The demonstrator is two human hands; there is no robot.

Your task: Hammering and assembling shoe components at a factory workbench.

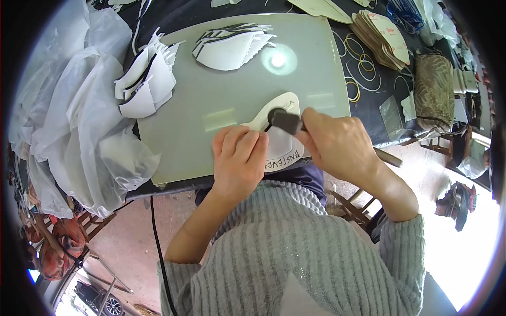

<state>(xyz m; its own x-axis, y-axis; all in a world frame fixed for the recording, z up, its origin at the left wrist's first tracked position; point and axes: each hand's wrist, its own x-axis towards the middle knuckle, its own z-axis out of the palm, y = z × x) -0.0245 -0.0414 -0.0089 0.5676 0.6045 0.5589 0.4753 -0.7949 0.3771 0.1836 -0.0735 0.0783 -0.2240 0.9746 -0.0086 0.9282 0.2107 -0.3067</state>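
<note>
My right hand (pixel 337 139) is wrapped round a hammer (pixel 286 122). Its dark head is over a cream shoe-part pattern (pixel 288 101) with handwriting along its edge. The wooden handle sticks out behind my fist. A thin white piece (pixel 279 146) lies on the pattern. My left hand (pixel 237 158) rests flat at the pattern's left edge, fingers side by side and pressing down; part of the pattern is hidden under them. Beneath is a smooth grey-green board (pixel 179 121). Stacked white cut pieces with black edges (pixel 226 51) lie at its far side.
Another stack of white pieces (pixel 150 84) lies on the board's left edge, beside large clear plastic bags (pixel 79 100). At the far right are brown card patterns (pixel 380 39), loose cord rings (pixel 363 66) and a patterned pouch (pixel 434 87). A black cable (pixel 156 237) hangs at the left.
</note>
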